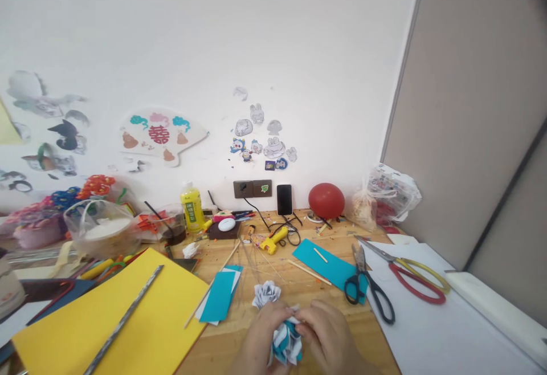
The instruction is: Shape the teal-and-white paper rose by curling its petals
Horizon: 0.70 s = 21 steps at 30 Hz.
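Note:
At the front of the table, my left hand (264,332) is closed around the left side of a blue and white folded-paper flower (287,342). The fingers of my right hand (320,326) pinch the flower's upper right edge. Its paper petals point outward and down between both hands, and part of it is hidden by my fingers. Just beyond my left hand rests a white paper flower (266,294) with dark edges. Left of it lie stacked blue and white paper strips (220,296) beside a thin wooden stick (211,284).
Yellow paper (171,301) with a dark rod covers the left side. Black-handled scissors (371,289) rest partly on a blue sheet (316,258); red-and-yellow-handled scissors (416,284) lie on white paper. A yellow glue gun (273,241), drink bottle (192,208) and red balloon (326,200) stand farther back.

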Available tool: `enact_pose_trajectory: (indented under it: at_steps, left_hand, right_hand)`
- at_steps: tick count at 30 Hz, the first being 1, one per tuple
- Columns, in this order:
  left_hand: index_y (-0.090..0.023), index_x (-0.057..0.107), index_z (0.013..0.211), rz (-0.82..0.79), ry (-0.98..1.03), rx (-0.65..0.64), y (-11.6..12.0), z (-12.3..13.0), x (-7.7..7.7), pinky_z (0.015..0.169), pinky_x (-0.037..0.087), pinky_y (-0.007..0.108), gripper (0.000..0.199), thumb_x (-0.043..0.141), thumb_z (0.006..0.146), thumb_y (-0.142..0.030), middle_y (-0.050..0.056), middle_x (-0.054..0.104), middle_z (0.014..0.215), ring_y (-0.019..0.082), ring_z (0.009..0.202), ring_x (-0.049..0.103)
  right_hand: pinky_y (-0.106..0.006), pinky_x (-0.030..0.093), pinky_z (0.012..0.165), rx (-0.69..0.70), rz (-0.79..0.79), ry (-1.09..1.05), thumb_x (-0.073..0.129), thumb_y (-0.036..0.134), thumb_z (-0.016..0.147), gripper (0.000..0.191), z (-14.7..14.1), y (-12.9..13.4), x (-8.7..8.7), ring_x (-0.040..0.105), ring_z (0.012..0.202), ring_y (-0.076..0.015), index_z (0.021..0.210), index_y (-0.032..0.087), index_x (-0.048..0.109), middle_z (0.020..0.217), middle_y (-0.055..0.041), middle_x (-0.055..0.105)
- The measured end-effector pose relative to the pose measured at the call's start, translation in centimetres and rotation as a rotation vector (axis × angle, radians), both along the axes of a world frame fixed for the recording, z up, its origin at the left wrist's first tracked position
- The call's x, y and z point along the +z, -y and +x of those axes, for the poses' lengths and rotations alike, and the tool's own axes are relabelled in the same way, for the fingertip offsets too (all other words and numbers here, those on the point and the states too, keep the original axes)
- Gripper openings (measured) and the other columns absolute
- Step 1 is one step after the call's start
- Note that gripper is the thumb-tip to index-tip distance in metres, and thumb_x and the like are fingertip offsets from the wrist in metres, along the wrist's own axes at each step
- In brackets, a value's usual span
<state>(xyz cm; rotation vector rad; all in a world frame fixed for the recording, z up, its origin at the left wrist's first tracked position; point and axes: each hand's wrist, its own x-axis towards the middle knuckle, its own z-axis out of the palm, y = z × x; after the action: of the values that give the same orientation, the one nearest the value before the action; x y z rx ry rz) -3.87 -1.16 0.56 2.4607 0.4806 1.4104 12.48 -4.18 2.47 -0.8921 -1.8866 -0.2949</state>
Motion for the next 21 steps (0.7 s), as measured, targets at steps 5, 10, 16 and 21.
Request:
enact_pose_trajectory:
  at_steps: [5, 10, 16, 21]
  left_hand:
    - [-0.027, 0.040, 0.119, 0.043, -0.011, 0.025, 0.15, 0.01, 0.25, 0.076, 0.051, 0.032, 0.058, 0.055, 0.068, -0.005, 0.010, 0.059, 0.103, 0.024, 0.093, 0.059]
    - [-0.024, 0.045, 0.115, -0.007, -0.016, 0.027, 0.16, -0.27, -0.30, 0.080, 0.050, 0.035, 0.049, 0.057, 0.070, -0.009, 0.011, 0.059, 0.103, 0.026, 0.097, 0.058]
    - [-0.025, 0.041, 0.116, -0.020, -0.008, -0.023, 0.42, -0.10, 0.39, 0.078, 0.051, 0.033, 0.051, 0.055, 0.070, -0.007, 0.010, 0.060, 0.102, 0.024, 0.095, 0.059]
    - [-0.027, 0.034, 0.120, -0.169, -0.005, 0.034, 0.92, 0.05, 0.37, 0.077, 0.051, 0.027, 0.062, 0.053, 0.067, -0.002, 0.006, 0.059, 0.102, 0.020, 0.090, 0.062]
  right_hand:
    - [-0.024, 0.039, 0.050, 0.026, 0.017, -0.017, 0.027, 0.030, 0.096, 0.027, -0.07, 0.18, 0.24, 0.056, 0.053, -0.0143, 0.085, 0.021, 0.050, 0.062, -0.0010, 0.062]
    - [-0.024, 0.039, 0.049, 0.006, 0.028, -0.024, 0.027, 0.031, 0.096, 0.029, -0.21, 0.27, -0.10, 0.055, 0.051, -0.0144, 0.084, 0.020, 0.051, 0.060, -0.0007, 0.062]
    - [-0.024, 0.039, 0.050, -0.010, 0.054, -0.032, 0.027, 0.030, 0.096, 0.028, -0.17, 0.55, -0.02, 0.054, 0.051, -0.0141, 0.084, 0.021, 0.050, 0.060, 0.0000, 0.062]
    - [-0.022, 0.037, 0.048, 0.015, -0.049, -0.060, 0.028, 0.032, 0.096, 0.032, -0.22, 0.56, 0.06, 0.052, 0.049, -0.0129, 0.078, 0.020, 0.051, 0.055, 0.0008, 0.057]
